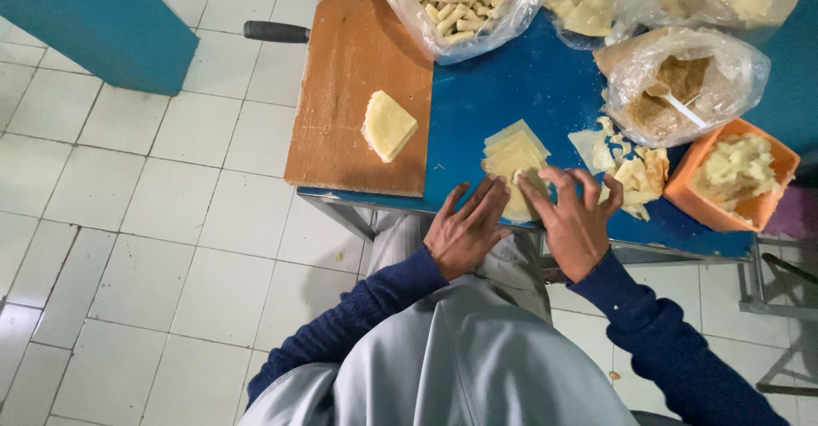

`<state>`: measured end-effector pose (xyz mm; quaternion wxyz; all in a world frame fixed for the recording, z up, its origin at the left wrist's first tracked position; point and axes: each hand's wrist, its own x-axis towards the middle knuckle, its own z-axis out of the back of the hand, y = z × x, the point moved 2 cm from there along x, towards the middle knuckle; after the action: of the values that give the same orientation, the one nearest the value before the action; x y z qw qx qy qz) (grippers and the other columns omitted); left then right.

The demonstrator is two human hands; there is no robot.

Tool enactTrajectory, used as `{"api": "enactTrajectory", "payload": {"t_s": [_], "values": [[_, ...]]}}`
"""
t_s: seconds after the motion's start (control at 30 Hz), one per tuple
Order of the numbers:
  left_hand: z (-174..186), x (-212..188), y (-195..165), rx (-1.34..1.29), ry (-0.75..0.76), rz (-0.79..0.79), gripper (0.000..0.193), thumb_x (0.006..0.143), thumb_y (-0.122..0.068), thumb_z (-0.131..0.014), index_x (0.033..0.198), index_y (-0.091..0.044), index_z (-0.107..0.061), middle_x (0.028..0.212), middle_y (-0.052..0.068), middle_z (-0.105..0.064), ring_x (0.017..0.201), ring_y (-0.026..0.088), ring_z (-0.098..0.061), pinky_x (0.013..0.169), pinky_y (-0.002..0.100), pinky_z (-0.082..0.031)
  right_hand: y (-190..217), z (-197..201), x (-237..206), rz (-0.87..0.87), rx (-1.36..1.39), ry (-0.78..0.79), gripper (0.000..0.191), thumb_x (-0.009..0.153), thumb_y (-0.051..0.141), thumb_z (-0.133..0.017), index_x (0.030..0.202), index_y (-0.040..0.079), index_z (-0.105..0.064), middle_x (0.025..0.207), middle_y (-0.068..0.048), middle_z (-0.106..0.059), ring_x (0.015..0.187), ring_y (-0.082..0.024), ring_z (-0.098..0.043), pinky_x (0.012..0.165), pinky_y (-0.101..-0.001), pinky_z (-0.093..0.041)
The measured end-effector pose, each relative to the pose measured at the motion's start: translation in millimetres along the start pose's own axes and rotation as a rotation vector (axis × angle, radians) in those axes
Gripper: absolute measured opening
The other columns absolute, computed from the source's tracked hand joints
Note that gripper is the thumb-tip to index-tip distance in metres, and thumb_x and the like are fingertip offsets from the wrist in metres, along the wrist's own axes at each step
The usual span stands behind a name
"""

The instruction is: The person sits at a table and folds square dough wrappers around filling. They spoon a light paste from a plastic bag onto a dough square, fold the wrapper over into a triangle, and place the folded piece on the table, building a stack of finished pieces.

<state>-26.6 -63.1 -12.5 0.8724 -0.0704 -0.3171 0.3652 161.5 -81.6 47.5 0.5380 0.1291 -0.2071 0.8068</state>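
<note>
Both hands are down at the near edge of the blue worktop [511, 94], working one pale, thin pastry sheet [517, 204]. The left hand [464, 230] lies flat with its fingers [487, 198] spread and pressing on the sheet's left side; the right hand [575, 221] mirrors it, fingers [538, 192] splayed over the right side, pinning the soft wrapper rather than gripping it. Just beyond the hands sits a stack of square pastry sheets [515, 149], smooth and cream-coloured, corners fanned. Left of the stack, a worn wooden cutting board [358, 68] carries a folded, wedge-shaped pastry [388, 124], and a black handle [275, 31] pokes out from behind the board. Right of the stack, ragged pastry scraps [635, 170] lie heaped, then an orange plastic tub [694, 192] of lumpy pale filling. Beyond the stack, a crinkled clear bag of rolled pastries [456, 0], tube-shaped and many, and another clear bag of brown crumbs [682, 81] with a white spoon [682, 106] in it.
</note>
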Motion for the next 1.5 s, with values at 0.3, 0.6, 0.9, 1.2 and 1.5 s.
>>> {"api": "enactTrajectory", "payload": {"t_s": [0.3, 0.6, 0.9, 1.2, 1.5], "values": [[2.1, 1.5, -1.4, 0.044, -0.033, -0.033, 0.059, 0.096, -0.036, -0.069, 0.142, -0.002, -0.057, 0.153, 0.014, -0.050, 0.149, 0.027, -0.041, 0.122, 0.054, -0.032, -26.1, 5.3, 6.9, 0.160, -0.351, 0.045, 0.044, 0.097, 0.007, -0.065, 0.134, 0.031, -0.069, 0.147, 0.009, -0.049, 0.137, -0.020, -0.040, 0.113, -0.0623, -0.023], [6.1, 6.7, 0.0, -0.007, 0.031, 0.005, 0.056, 0.097, -0.037, -0.068, 0.140, -0.003, -0.058, 0.155, 0.013, -0.046, 0.148, 0.026, -0.041, 0.119, 0.053, -0.033, -6.3, -0.1, -10.5, 0.097, -0.200, 0.106, 0.064, 0.098, 0.010, -0.062, 0.153, 0.044, -0.056, 0.144, 0.003, -0.046, 0.132, -0.026, -0.041, 0.113, -0.0651, -0.022], [18.3, 19.6, -3.7, -0.016, 0.054, -0.006, 0.047, 0.094, -0.047, -0.066, 0.119, -0.009, -0.054, 0.162, 0.019, -0.037, 0.152, 0.033, -0.036, 0.120, 0.061, -0.028, -22.3, -7.2, 6.8, 0.104, -0.275, 0.225, 0.073, 0.099, 0.010, -0.061, 0.159, 0.049, -0.045, 0.143, 0.002, -0.043, 0.134, -0.027, -0.038, 0.115, -0.0680, -0.019], [19.7, 22.3, -3.4, 0.013, 0.041, -0.030, 0.050, 0.093, -0.050, -0.065, 0.118, -0.009, -0.054, 0.158, 0.023, -0.040, 0.150, 0.036, -0.038, 0.123, 0.062, -0.026, -29.3, -5.2, 18.2, 0.053, -0.189, 0.138, 0.066, 0.093, 0.004, -0.063, 0.152, 0.035, -0.057, 0.139, -0.001, -0.049, 0.128, -0.029, -0.043, 0.109, -0.0663, -0.026], [15.0, 28.6, 7.9, -0.224, 0.012, 0.037, 0.067, 0.096, -0.039, -0.066, 0.144, 0.002, -0.047, 0.156, 0.022, -0.045, 0.145, 0.035, -0.043, 0.117, 0.049, -0.038, -35.1, -36.6, 33.6, -0.093, 0.470, 0.132, 0.075, 0.080, -0.009, -0.052, 0.143, 0.030, -0.065, 0.123, -0.006, -0.051, 0.108, -0.034, -0.043, 0.094, -0.0442, -0.037]]}}
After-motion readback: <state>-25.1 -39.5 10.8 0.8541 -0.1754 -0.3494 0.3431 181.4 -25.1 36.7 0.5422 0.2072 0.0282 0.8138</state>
